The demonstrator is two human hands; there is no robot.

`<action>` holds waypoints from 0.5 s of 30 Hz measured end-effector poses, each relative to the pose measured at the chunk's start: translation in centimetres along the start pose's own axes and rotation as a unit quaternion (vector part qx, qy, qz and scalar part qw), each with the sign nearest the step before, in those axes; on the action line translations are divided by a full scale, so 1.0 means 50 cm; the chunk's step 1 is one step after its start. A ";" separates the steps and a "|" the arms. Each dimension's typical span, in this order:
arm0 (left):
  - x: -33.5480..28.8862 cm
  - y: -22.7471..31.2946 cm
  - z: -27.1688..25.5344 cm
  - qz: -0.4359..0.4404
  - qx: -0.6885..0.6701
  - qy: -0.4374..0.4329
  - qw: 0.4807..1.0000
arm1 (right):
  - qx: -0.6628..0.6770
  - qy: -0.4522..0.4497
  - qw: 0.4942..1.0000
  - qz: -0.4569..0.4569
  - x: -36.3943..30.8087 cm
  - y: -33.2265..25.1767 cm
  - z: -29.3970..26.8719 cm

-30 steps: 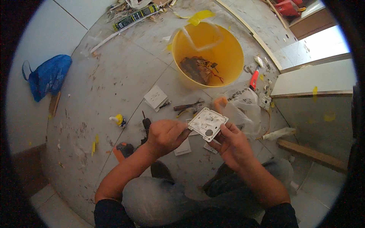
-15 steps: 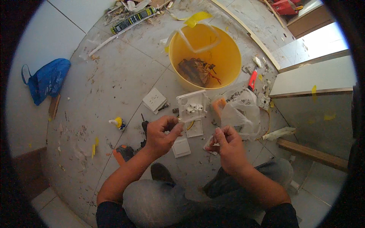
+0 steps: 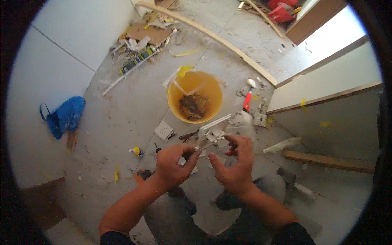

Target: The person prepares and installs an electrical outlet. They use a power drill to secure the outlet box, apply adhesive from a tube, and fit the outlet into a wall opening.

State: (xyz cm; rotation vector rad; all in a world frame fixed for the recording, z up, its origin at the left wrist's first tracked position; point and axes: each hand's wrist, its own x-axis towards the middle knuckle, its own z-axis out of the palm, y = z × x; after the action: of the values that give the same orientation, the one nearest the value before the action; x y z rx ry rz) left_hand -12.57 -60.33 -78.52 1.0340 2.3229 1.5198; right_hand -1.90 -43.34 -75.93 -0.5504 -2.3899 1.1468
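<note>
My left hand (image 3: 176,164) pinches the lower left corner of a white wall socket plate (image 3: 214,127) between thumb and fingers. The plate is tilted, and the white fittings on its back face me. Beside its right end is my right hand (image 3: 236,163), thumb and fingers apart. Its fingertips are at the fittings; whether they touch them I cannot tell. Another white socket plate (image 3: 164,131) lies on the floor just beyond my left hand. More white plates below the hands are partly hidden.
A yellow bucket (image 3: 216,106) with debris inside stands beyond the hands. A red-handled tool (image 3: 247,102) lies to its right. At the left are a blue bag (image 3: 67,116) and a small yellow-and-white bottle (image 3: 136,151). A wooden strip (image 3: 326,160) lies at the right.
My right hand has moved up and left to the plate, its fingers spreading from a pinch. The plate has tilted in my left hand. The whole view has shifted, with the bucket now appearing smaller.
</note>
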 end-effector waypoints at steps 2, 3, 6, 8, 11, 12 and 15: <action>0.049 0.119 -0.009 0.033 0.011 0.002 0.999 | -0.001 0.022 0.999 0.039 0.031 -0.068 -0.080; 0.077 0.176 -0.007 0.041 0.019 0.000 0.999 | -0.001 0.039 0.998 0.056 0.048 -0.088 -0.130; 0.130 0.339 -0.020 0.092 0.051 0.007 0.994 | -0.048 0.072 0.995 0.044 0.092 -0.188 -0.279; 0.149 0.433 -0.023 0.130 0.081 0.024 0.988 | 0.000 0.107 0.994 0.026 0.105 -0.243 -0.366; 0.203 0.541 0.023 0.151 0.079 0.005 0.985 | -0.014 0.145 0.988 0.049 0.112 -0.253 -0.464; 0.214 0.589 0.034 0.157 0.060 -0.017 0.986 | -0.020 0.169 0.984 0.057 0.108 -0.267 -0.511; 0.218 0.675 0.053 0.168 0.054 -0.036 0.984 | -0.004 0.239 0.966 0.096 0.079 -0.324 -0.618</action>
State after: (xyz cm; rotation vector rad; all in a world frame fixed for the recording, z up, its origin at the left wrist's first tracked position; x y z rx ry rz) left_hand -4.10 -43.51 -48.33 1.5469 2.2909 1.4440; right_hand 8.71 -31.24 -44.73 -0.9580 -1.9559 0.9469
